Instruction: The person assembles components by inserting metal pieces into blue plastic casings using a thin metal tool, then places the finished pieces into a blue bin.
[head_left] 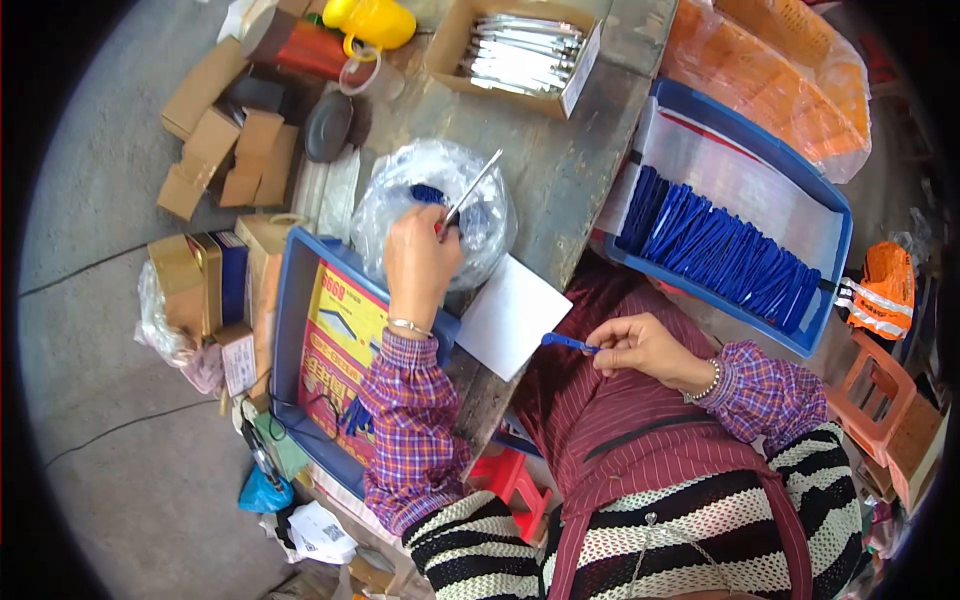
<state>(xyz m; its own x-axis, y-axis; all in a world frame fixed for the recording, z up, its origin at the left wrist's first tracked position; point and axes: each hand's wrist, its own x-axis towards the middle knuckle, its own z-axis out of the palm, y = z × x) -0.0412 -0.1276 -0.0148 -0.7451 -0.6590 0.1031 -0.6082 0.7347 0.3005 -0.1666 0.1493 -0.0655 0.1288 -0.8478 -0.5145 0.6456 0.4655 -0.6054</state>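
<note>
Left hand (420, 262) pinches a metal rod (472, 187) over the clear bag (440, 205) at the surface's left edge; right hand (640, 348) pinches a blue sleeve (568, 343) over the lap. Likely next: aligning rod with sleeve.

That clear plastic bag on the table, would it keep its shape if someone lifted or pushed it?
Probably not. The plastic bag looks thin and crinkled, so it would likely sag and fold. It seems light, holding only small blue pieces, so a push might slide it along the wooden table. The left hand, holding a thin metal tool, rests on it.
</note>
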